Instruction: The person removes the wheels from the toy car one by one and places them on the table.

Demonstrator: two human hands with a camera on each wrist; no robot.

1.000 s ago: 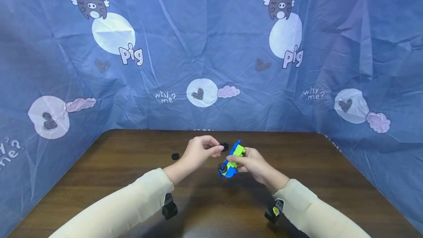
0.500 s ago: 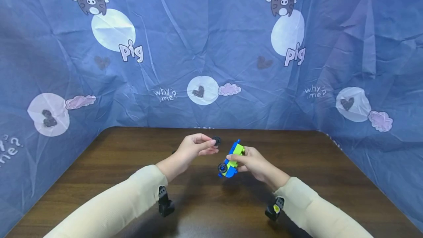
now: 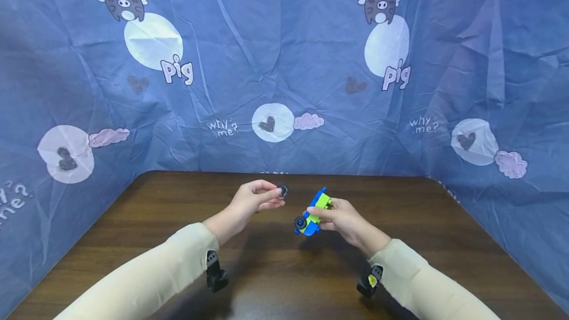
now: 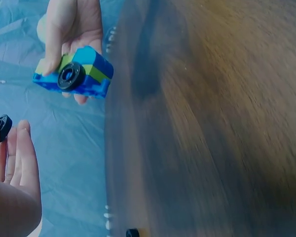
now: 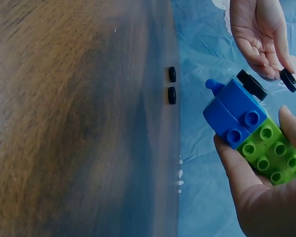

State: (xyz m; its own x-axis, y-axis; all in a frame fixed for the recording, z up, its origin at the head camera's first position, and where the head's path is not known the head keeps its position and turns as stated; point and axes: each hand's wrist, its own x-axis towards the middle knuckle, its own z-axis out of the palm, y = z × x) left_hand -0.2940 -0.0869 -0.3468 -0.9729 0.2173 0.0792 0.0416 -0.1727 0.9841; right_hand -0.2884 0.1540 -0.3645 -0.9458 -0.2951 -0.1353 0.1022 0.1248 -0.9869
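Observation:
My left hand [image 3: 249,202] pinches a loose black toy wheel [image 3: 284,190] between thumb and fingertips, raised over the back of the table. To its right, my right hand [image 3: 344,219] grips a toy car [image 3: 310,229] of blue and lime-green building blocks, tilted in the air. One black wheel [image 4: 71,75] is fitted on the car's side near the blue end. In the right wrist view the green studs [image 5: 266,132] face the camera, and a bare blue axle peg [image 5: 214,86] sticks out opposite the fitted wheel. A gap separates the held wheel from the car.
Two more black wheels, a nearer one [image 5: 172,96] and a farther one [image 5: 172,74], stand on the brown wooden table [image 3: 275,280] near its back edge. A blue printed cloth [image 3: 222,63] hangs behind and at both sides.
My left hand has drawn left, away from the car, with the wheel turning in its fingertips. The wheel on the table is now hidden behind that hand in the head view. My right hand barely moves.

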